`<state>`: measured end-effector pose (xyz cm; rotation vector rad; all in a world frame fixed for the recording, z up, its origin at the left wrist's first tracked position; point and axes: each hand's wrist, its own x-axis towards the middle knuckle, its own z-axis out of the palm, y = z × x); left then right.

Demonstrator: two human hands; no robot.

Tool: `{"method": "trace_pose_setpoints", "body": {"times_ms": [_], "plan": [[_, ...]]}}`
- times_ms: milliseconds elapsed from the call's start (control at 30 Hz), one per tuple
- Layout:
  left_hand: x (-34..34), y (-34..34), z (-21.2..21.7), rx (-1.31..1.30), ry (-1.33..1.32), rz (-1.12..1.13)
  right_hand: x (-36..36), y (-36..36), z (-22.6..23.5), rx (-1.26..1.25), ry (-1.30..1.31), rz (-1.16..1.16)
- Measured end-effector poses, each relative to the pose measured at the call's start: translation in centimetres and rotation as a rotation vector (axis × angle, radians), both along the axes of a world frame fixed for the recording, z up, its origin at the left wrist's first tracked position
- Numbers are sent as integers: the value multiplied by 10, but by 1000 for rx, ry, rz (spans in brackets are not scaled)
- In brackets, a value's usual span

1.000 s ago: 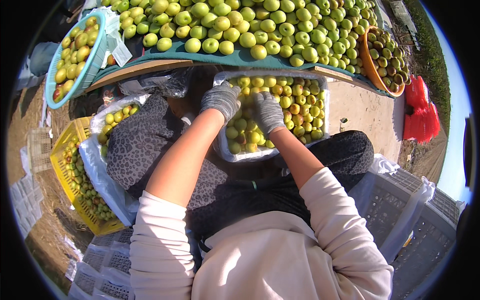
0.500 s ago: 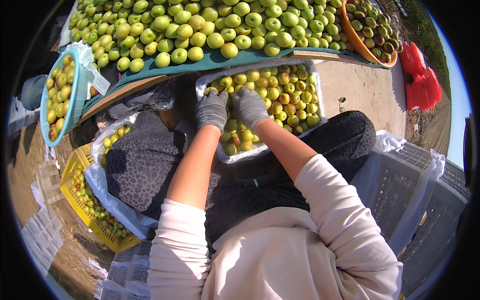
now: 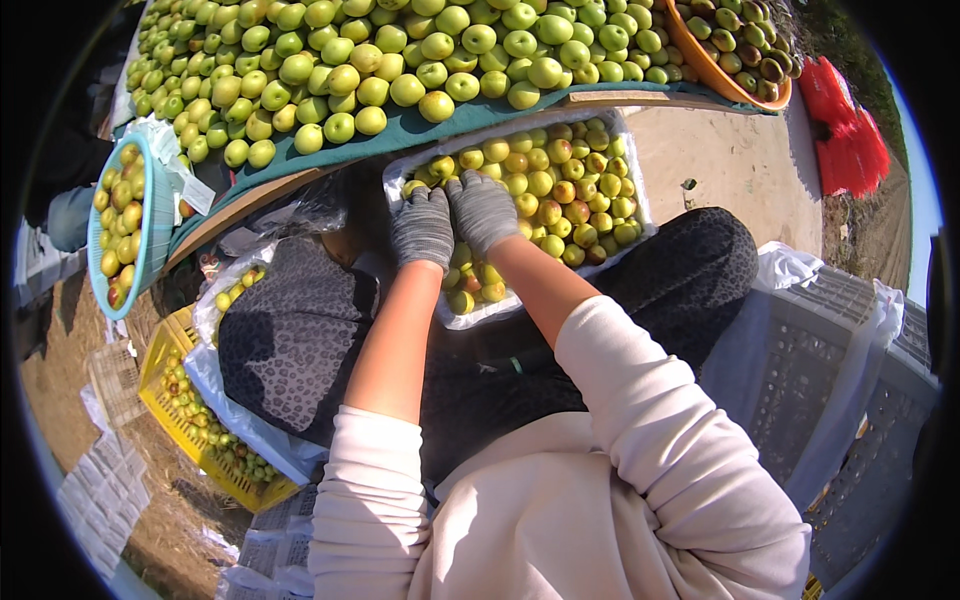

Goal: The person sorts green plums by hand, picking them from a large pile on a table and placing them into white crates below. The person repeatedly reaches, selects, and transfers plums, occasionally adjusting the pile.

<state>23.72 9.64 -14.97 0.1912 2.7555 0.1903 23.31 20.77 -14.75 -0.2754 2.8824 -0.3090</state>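
Both my hands wear grey knit gloves and reach into a shallow white-lined crate point(image 3: 640, 190) filled with yellow-green jujubes point(image 3: 540, 184), some blushed red. My left hand point(image 3: 421, 232) is over the crate's left end, its fingers curled down among the fruit. Close beside it, almost touching, my right hand point(image 3: 484, 212) bends its fingers over the jujubes near the far left corner. Both sets of fingers look closed, but their tips are partly hidden, so what they grip cannot be made out.
Beyond the crate, a green-clothed table point(image 3: 420, 134) with a wooden edge carries a heap of green fruit. An orange basin point(image 3: 722, 74) sits at its right, a blue basket point(image 3: 155, 215) at its left. A yellow crate point(image 3: 228, 482) lies left; grey crates point(image 3: 800, 350) stand right.
My right hand has shifted slightly left, closer to my left hand. My left hand stays at nearly the same spot in the crate. The whole view has tilted a little.
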Motion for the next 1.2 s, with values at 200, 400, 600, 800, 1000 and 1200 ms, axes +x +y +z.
{"method": "trace_pose_setpoints", "body": {"times_ms": [200,400,600,800,1000,1200], "plan": [[10,-10,-8,152,192,8,6,33,2,-347,141,-110],[8,-14,-4,217,105,70,19,49,1,-223,38,36],[10,-13,-4,268,151,83,20,36,5,-192,9,-49],[8,-18,-14,405,106,209,22,31,10,-117,25,-69],[7,-26,-18,449,121,289,23,33,10,-129,-27,-56],[6,-19,-5,319,85,120,22,35,14,-83,-12,-8]]}}
